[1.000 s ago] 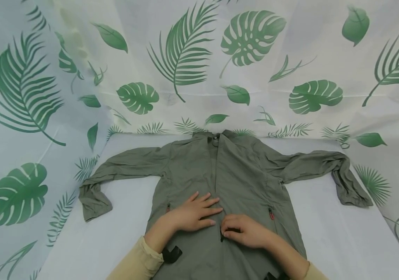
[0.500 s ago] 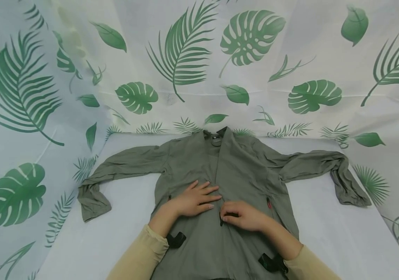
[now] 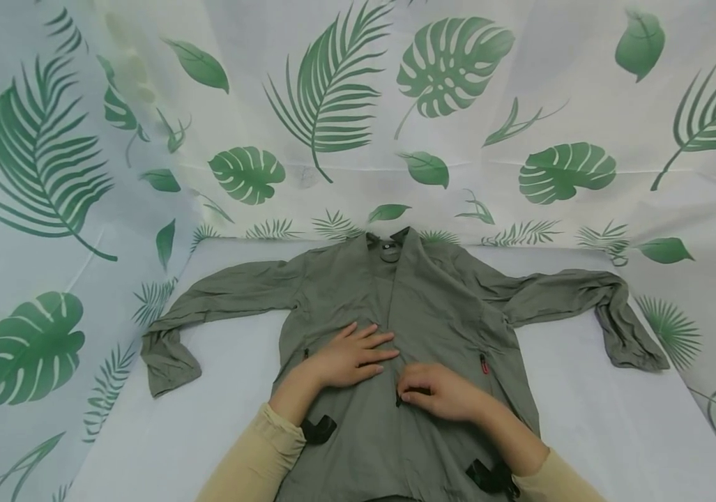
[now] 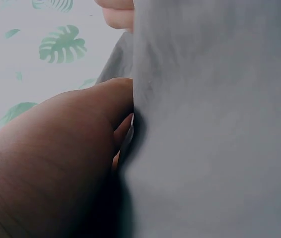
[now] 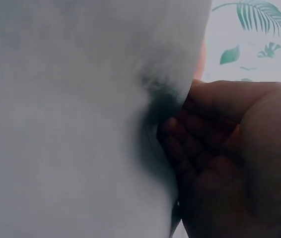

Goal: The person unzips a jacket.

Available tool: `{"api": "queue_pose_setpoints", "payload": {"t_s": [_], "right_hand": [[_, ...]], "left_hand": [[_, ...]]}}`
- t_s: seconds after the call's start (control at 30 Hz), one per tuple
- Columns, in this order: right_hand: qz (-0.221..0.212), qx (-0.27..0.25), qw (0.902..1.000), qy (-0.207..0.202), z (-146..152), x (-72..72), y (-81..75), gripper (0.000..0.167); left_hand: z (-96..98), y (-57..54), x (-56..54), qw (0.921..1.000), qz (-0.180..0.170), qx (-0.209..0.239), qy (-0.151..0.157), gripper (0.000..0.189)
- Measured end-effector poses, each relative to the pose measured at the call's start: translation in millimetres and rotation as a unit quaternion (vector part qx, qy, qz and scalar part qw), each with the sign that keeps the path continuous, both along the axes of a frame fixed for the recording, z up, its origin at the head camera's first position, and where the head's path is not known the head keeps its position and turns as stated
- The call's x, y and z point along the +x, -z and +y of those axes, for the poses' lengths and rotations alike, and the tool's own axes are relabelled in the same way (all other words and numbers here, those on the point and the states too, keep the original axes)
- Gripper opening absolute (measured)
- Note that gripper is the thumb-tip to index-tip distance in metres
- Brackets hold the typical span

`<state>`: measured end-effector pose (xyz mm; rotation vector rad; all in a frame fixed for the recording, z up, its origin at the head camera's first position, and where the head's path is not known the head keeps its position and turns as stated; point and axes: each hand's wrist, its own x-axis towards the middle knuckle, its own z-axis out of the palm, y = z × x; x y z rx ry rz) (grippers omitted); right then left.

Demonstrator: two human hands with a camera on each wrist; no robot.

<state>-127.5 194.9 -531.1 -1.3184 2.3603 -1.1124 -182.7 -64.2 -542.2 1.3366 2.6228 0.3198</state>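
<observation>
An olive-green jacket [image 3: 339, 300] lies front up in the head view, its sleeves spread to both sides and its collar at the far end. My left hand [image 3: 353, 359] rests flat on the jacket's front, left of the centre line, with fingers extended. Just right of that line, my right hand [image 3: 436, 392] has curled fingers and pinches the black zipper pull [image 3: 398, 401] between thumb and fingers. Above the hands the front edges part in a narrow V. In the right wrist view, grey-looking cloth [image 5: 71, 124] hides part of the fingertips.
A white table surface [image 3: 590, 418] lies under the jacket. Leaf-printed white sheeting [image 3: 358, 167] rises behind and at both sides. Black straps [image 3: 318, 429] circle both wrists. A red-tabbed pocket zipper [image 3: 484, 364] shows on the jacket's right side.
Both hands have shifted slightly away from the body, the right hand carrying the zipper pull with it. The jacket's front has moved up too, and the neck opening looks wider.
</observation>
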Motion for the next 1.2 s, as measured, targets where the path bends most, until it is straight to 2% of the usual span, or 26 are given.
{"api": "queue_pose_setpoints", "payload": {"t_s": [0.17, 0.6, 0.83, 1.2], "right_hand": [[-0.003, 0.008, 1.0, 0.0, -1, 7.2, -2.2, 0.011], [0.023, -0.022, 0.9992, -0.025, -1, 26.5, 0.1, 0.012], [0.008, -0.028, 0.9989, -0.037, -4, 37.1, -2.5, 0.01], [-0.008, -0.036, 0.996, -0.081, -9, 51.7, -4.5, 0.011]], "left_hand": [[-0.5, -2.2, 1.1, 1.0, 0.003, 0.001, 0.002, 0.045], [0.0, -3.1, 1.0, 0.9999, -0.014, -0.001, -0.005, 0.045], [0.2, -2.2, 0.5, 0.9999, -0.016, 0.001, -0.005, 0.044], [-0.3, -1.2, 0.2, 1.0, -0.008, 0.003, -0.002, 0.044]]}}
